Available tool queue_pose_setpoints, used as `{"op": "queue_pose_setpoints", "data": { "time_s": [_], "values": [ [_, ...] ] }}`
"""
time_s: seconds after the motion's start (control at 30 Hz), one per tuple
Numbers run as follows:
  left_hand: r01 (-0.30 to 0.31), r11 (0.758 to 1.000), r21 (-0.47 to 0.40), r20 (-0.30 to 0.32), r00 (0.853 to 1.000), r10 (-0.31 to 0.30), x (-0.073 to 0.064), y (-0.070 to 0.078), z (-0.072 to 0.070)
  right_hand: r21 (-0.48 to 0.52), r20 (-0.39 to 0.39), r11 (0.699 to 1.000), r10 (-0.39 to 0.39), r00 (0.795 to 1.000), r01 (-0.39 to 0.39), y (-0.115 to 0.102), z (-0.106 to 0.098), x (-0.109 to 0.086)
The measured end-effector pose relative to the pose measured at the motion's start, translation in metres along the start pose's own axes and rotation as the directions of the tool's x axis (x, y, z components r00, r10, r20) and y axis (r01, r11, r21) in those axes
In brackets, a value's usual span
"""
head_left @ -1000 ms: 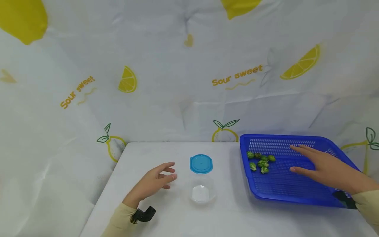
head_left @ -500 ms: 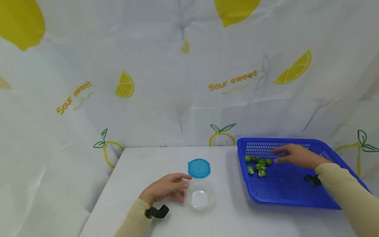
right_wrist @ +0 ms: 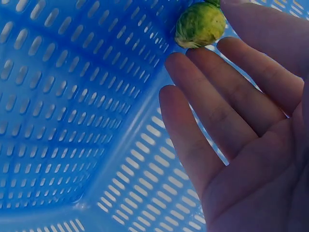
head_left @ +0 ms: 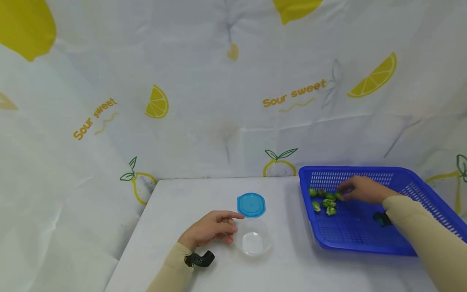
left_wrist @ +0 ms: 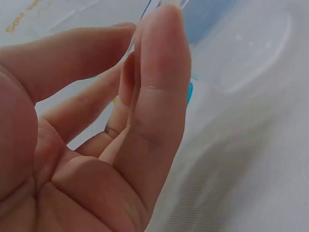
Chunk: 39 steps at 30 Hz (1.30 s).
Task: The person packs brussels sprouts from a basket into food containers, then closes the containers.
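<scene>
My left hand point(head_left: 215, 230) pinches the left rim of a clear plastic bowl point(head_left: 252, 243) on the white table. In the left wrist view the thumb and a finger point(left_wrist: 161, 72) meet at the bowl's thin edge. My right hand point(head_left: 368, 190) reaches into a blue plastic basket point(head_left: 365, 250) beside several Brussels sprouts point(head_left: 329, 202). Seen from the right wrist, one green Brussels sprout point(right_wrist: 200, 25) lies at the fingertips. The fingers there are mostly straight and the thumb is close to the sprout.
A blue round lid point(head_left: 251, 205) lies flat just behind the bowl. The basket's raised walls stand around the right hand. Behind the white table point(head_left: 189, 194) hangs a lemon-print cloth point(head_left: 204, 101).
The left hand has moved right to the bowl and taken its rim. The right hand has moved left and its fingers have come down to the sprouts.
</scene>
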<state>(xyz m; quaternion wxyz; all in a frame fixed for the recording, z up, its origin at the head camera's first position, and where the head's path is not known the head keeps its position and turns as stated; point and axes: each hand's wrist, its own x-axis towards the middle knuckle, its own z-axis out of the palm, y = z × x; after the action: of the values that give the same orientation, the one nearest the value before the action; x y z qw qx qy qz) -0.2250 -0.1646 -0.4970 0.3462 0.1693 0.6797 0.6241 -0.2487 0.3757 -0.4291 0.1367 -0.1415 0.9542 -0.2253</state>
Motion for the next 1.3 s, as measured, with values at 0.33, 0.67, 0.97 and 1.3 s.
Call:
{"op": "queue_pose_setpoints", "data": {
  "time_s": [0.33, 0.67, 0.97, 1.3],
  "values": [
    [-0.044, 0.999, -0.03, 0.008, 0.999, 0.044, 0.006, -0.005, -0.002, -0.02, -0.013, 0.999, 0.04, 0.999, -0.04, 0.002, 0.003, 0.009],
    [-0.01, 0.995, -0.104, 0.001, 1.0, 0.01, 0.009, -0.015, 0.0, -0.054, -0.052, 0.998, 0.042, 0.998, -0.045, 0.004, 0.004, 0.011],
    [-0.016, 0.99, -0.141, 0.013, 1.0, 0.018, 0.011, -0.021, 0.001, -0.064, -0.075, 0.997, 0.038, 0.996, -0.043, -0.004, -0.002, -0.011],
    [-0.049, 0.984, -0.174, -0.001, 0.999, 0.049, 0.01, -0.022, 0.0, -0.036, -0.135, 0.999, 0.021, 0.991, -0.026, -0.052, -0.01, -0.05]
  ]
}}
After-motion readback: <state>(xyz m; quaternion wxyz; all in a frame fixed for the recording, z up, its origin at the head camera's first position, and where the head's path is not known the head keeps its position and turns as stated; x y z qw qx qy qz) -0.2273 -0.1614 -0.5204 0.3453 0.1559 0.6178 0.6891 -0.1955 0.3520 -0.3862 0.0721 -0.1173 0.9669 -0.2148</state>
